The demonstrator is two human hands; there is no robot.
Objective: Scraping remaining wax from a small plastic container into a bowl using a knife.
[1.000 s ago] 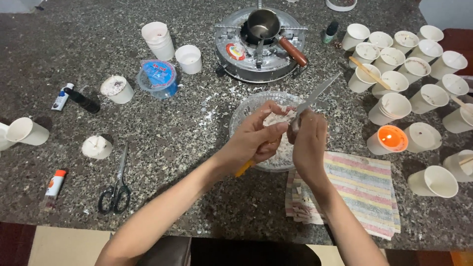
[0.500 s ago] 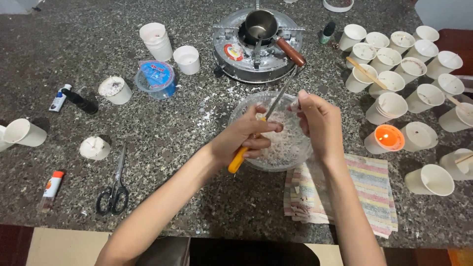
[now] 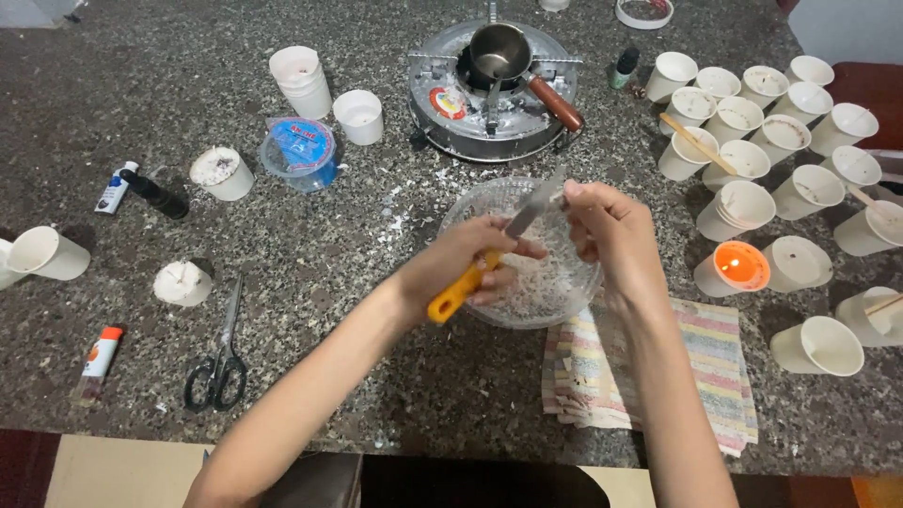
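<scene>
- Both hands have drawn slightly apart since half a second ago, when they sat lower in the bowl; a second ago they were pressed together over it.
- Speckled dark stone worktop [image 3: 310,263] carries everything, dusted with white flakes near the bowl.
- Round portable stove [image 3: 480,103] stands at the far edge with a small metal pot [image 3: 500,52] on its burner, brown handle pointing right.
- Striped cloth [image 3: 696,376] lies under the right forearm, just beside the bowl.
- Clear glass bowl [image 3: 564,292] sits at the centre, holding white shavings; work should stay over it so that the flakes fall inside, I judge.
- Many white paper cups [image 3: 743,202] crowd the right side; one orange one [image 3: 741,266] glows lit, near the right wrist, so I would keep the sleeve-side arm away from it.
- Left hand [image 3: 475,263] is closed around a knife [image 3: 489,254] by its yellow handle, blade slanting up to the right.
- Right hand [image 3: 611,230] has its fingertips pinched at the blade tip; whether a bit of wax is between them I cannot tell. Short strokes away from those fingers seem safest.
- Scissors [image 3: 218,362] lie well to the left, untouched.
</scene>
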